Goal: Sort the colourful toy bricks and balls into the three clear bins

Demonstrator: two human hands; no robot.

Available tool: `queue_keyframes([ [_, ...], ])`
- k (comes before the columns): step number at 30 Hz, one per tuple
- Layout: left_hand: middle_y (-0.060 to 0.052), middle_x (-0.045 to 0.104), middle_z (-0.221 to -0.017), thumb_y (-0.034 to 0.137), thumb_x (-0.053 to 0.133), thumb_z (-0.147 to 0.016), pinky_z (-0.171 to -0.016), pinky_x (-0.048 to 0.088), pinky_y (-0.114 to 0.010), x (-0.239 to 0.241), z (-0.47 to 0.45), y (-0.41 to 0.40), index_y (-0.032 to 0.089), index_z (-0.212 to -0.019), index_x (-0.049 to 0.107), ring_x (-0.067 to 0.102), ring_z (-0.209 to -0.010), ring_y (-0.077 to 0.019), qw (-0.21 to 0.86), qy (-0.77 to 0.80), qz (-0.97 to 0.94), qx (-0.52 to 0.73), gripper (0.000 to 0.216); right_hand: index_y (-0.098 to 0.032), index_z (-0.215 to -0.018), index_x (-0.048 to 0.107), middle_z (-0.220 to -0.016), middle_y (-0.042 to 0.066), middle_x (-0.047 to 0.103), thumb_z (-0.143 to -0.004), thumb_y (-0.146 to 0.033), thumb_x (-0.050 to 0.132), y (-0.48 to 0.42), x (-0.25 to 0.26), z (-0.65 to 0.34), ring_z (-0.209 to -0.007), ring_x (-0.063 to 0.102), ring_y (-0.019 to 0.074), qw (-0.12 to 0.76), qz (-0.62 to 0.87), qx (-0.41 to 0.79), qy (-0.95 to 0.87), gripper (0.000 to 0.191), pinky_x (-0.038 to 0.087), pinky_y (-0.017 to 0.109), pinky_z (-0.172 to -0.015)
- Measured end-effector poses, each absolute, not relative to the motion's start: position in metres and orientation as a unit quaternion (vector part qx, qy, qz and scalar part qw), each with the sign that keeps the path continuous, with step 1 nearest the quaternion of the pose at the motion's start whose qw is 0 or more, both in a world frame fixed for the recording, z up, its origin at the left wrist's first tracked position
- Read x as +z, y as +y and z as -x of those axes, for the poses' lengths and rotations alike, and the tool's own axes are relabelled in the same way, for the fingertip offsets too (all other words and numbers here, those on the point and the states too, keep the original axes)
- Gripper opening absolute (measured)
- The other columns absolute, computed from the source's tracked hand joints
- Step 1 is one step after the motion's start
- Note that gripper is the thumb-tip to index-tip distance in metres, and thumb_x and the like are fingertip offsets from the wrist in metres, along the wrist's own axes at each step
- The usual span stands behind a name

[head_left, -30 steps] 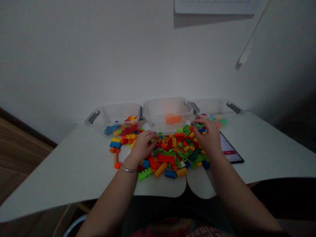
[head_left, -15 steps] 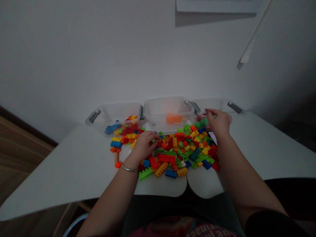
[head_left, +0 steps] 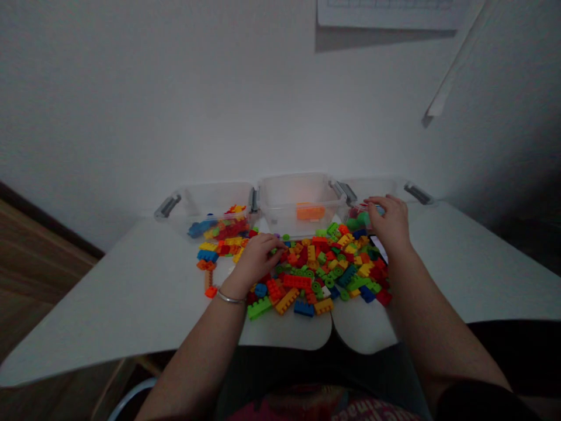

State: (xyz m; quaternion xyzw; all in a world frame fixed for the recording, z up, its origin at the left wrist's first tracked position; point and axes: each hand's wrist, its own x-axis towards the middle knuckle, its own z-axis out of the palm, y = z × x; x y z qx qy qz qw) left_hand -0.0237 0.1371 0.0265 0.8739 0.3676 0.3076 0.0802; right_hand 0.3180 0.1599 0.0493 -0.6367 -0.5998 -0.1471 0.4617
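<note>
My left hand, with a bangle on the wrist, hovers low over the left part of a pile of toy building bricks. Its fingers are bent together, and whatever lies between their tips is too small to make out. On the right, my right hand is over the front of the right clear bin, its thumb and fingers apart and nothing visible in them. Green and red pieces show in that bin beside the fingers. The pile mixes red, orange, yellow, green and blue bricks with small green wheel-like pieces.
A middle clear bin holds an orange piece. Blue, red and yellow pieces fill part of the left clear bin. A phone lies by my right wrist. Joined bricks extend leftward on the white table; a wall stands behind.
My right hand's fingers have spread a little over the right bin. My left hand stays nearly where it was. The view has shifted slightly.
</note>
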Motion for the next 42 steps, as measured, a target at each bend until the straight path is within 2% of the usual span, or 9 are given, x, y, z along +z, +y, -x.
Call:
queue_keyframes([
  [2,-0.007,0.067,-0.092,0.023,0.057,-0.089,-0.084,0.048,-0.037,0.026,0.024,0.137,0.02,-0.093,0.068,0.061,-0.09,-0.0202,0.078,0.367,-0.875,0.306,0.012,-0.021,-0.09,0.071,-0.101,0.009,0.072,-0.083,-0.028,0.049,0.148,0.057,-0.304,-0.114,0.055,0.0293,0.501,0.604,-0.161,-0.599,0.024,0.035,0.052,-0.103],
  [5,-0.007,0.067,-0.092,0.023,0.056,-0.09,-0.083,0.048,-0.037,0.027,0.023,0.137,0.019,-0.093,0.068,0.061,-0.09,-0.0201,0.078,0.366,-0.876,0.304,0.013,-0.022,-0.092,0.069,-0.101,0.007,0.072,-0.085,-0.024,0.05,0.125,0.065,-0.271,-0.104,0.059,0.0256,0.506,0.545,-0.148,-0.652,0.021,0.04,0.048,-0.099],
  [8,-0.007,0.067,-0.091,0.023,0.056,-0.09,-0.083,0.048,-0.037,0.028,0.022,0.136,0.019,-0.092,0.068,0.061,-0.089,-0.0197,0.083,0.369,-0.875,0.302,0.013,-0.022,-0.097,0.068,-0.099,0.006,0.072,-0.087,-0.022,0.051,0.103,0.062,-0.233,-0.098,0.061,0.0229,0.46,0.451,-0.091,-0.759,0.02,0.043,0.044,-0.096],
  [10,-0.007,0.067,-0.09,0.024,0.056,-0.09,-0.082,0.048,-0.037,0.029,0.021,0.136,0.019,-0.092,0.068,0.06,-0.088,-0.0197,0.087,0.373,-0.873,0.303,0.013,-0.023,-0.101,0.067,-0.102,0.005,0.072,-0.087,-0.022,0.053,0.092,0.053,-0.211,-0.102,0.06,0.0226,0.409,0.407,-0.038,-0.816,0.02,0.044,0.042,-0.097],
  [15,-0.007,0.067,-0.089,0.024,0.057,-0.089,-0.082,0.048,-0.038,0.03,0.02,0.135,0.019,-0.091,0.069,0.061,-0.087,-0.0197,0.093,0.382,-0.865,0.313,0.013,-0.021,-0.104,0.067,-0.104,0.006,0.071,-0.083,-0.028,0.063,0.08,0.03,-0.19,-0.105,0.059,0.0237,0.343,0.389,0.044,-0.854,0.022,0.046,0.042,-0.098],
  [19,-0.007,0.067,-0.089,0.026,0.056,-0.09,-0.081,0.049,-0.038,0.028,0.02,0.136,0.02,-0.091,0.069,0.06,-0.086,-0.0195,0.09,0.381,-0.865,0.312,0.014,-0.023,-0.099,0.068,-0.104,0.005,0.071,-0.077,-0.033,0.07,0.074,0.026,-0.193,-0.109,0.059,0.0247,0.32,0.372,0.072,-0.868,0.024,0.044,0.044,-0.1],
  [26,-0.006,0.067,-0.09,0.025,0.056,-0.09,-0.082,0.049,-0.037,0.028,0.02,0.136,0.019,-0.092,0.068,0.06,-0.087,-0.0193,0.095,0.385,-0.867,0.301,0.014,-0.021,-0.094,0.068,-0.105,0.006,0.071,-0.077,-0.032,0.07,0.072,0.018,-0.194,-0.119,0.055,0.0282,0.28,0.387,0.081,-0.875,0.021,0.042,0.047,-0.103],
  [36,-0.005,0.067,-0.086,0.025,0.056,-0.089,-0.08,0.048,-0.036,0.026,0.019,0.136,0.02,-0.091,0.068,0.06,-0.086,-0.0198,0.092,0.373,-0.876,0.292,0.013,-0.023,-0.096,0.066,-0.104,0.005,0.071,-0.082,-0.031,0.068,0.079,0.006,-0.197,-0.111,0.061,0.0232,0.327,0.384,0.088,-0.859,0.017,0.044,0.044,-0.102],
  [42,-0.006,0.069,-0.09,0.03,0.043,-0.096,-0.079,0.047,-0.036,0.031,0.017,0.131,0.02,-0.093,0.067,0.06,-0.086,-0.0202,0.105,0.346,-0.894,0.264,0.027,-0.022,-0.103,0.064,-0.106,0.007,0.07,-0.081,-0.024,0.065,0.079,0.007,-0.197,-0.105,0.063,0.0243,0.374,0.422,0.089,-0.821,0.022,0.048,0.045,-0.097],
])
